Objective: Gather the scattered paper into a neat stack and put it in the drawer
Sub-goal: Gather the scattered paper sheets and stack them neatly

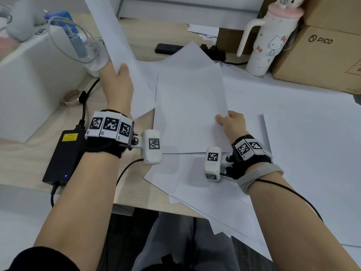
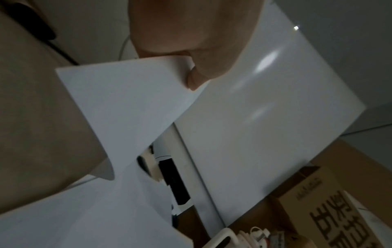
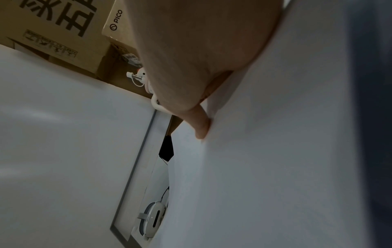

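White paper sheets lie scattered over the wooden desk [image 1: 29, 169]. My left hand [image 1: 117, 75] pinches the bottom of one sheet [image 1: 111, 30] and holds it lifted, rising to the upper left; the left wrist view shows the thumb [image 2: 191, 80] on that lifted sheet [image 2: 118, 100]. My right hand [image 1: 230, 122] pinches the lower right edge of a middle sheet [image 1: 189, 106], thumb on top. In the right wrist view a finger [image 3: 201, 127] presses on that middle sheet [image 3: 265, 151]. More loose sheets [image 1: 302, 145] spread to the right and over the front edge. No drawer shows.
A white box [image 1: 33, 85] with a cable and a blue item stands at the left. A black power brick [image 1: 62, 155] lies beside my left wrist. A Hello Kitty bottle [image 1: 267, 40] and cardboard boxes [image 1: 320, 55] stand at the back right. A black power strip [image 1: 168, 48] sits behind the papers.
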A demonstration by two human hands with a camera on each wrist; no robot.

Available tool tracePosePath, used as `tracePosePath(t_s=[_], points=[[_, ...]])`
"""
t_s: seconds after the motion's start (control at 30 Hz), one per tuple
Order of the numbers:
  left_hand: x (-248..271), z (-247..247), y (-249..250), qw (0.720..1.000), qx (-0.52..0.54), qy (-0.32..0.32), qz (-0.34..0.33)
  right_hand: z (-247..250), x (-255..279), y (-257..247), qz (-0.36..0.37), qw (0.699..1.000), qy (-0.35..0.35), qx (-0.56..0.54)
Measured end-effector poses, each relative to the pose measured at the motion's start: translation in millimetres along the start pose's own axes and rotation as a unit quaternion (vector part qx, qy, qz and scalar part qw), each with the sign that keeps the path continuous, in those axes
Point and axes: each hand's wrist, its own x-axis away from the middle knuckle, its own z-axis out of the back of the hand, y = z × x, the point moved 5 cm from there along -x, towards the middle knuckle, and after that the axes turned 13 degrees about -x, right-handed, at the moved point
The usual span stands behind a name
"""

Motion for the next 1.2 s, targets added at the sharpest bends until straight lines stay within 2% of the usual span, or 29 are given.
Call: tracePosePath(t_s=[0.1, 0.17, 0.3, 0.43, 0.67, 0.8, 1.2], points=[[1.7, 1.5, 21.6, 0.997, 0.062, -0.027, -0.023, 0.1, 1.4, -0.8, -0.004, 1.0, -0.003, 0.0], [5.2, -2.1, 32.7, 0.993, 0.085, -0.067, -0.037, 0.6, 2.4, -1.9, -0.004, 1.0, -0.004, -0.001], [6.8, -6.9, 28.2, 0.991, 0.084, -0.105, -0.019, 0.6, 4.8, -3.2, -0.007, 1.0, -0.016, -0.001], [7.8, -11.8, -2.4, 0.993, 0.015, -0.109, 0.045, 0.2, 7.1, -6.6, 0.0, 1.0, -0.017, 0.004], [22.3, -25.8, -46.7, 0.969, -0.114, -0.194, 0.105, 0.2, 8.2, -6.2, -0.006, 1.0, -0.017, -0.023], [30.3, -35.5, -55.5, 0.953, -0.156, -0.232, 0.112, 0.2, 12.0, -10.3, 0.003, 1.0, -0.013, -0.023], [43.5, -59.1, -63.1, 0.924, -0.241, -0.277, 0.111, 0.7, 11.8, -9.7, -0.024, 1.0, -0.015, -0.012]])
